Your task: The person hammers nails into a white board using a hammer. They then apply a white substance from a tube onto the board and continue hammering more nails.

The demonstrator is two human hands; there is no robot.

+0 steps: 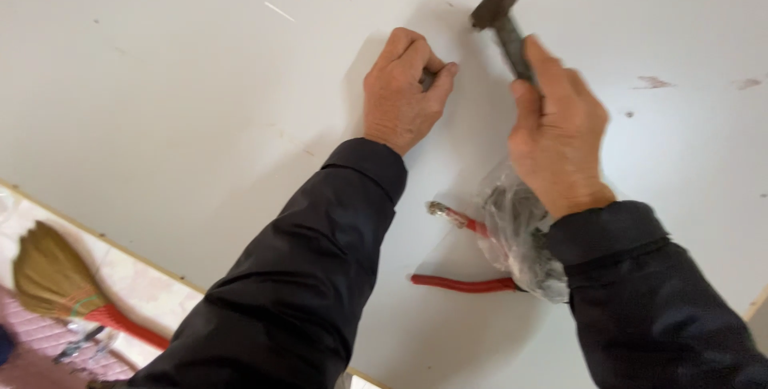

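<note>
Right hand (558,137) is clenched round the hammer (502,17) handle, head raised above and just right of the left hand (402,89), which pinches a small dark fastener (428,78) against the white panel (184,93).

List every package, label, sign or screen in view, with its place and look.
Clear plastic bag: the only package, crumpled, hanging below the right hand by the wrist, against the white panel; dark contents inside, and two red-handled tool ends stick out to its left.
No labels, signs or screens show.
</note>
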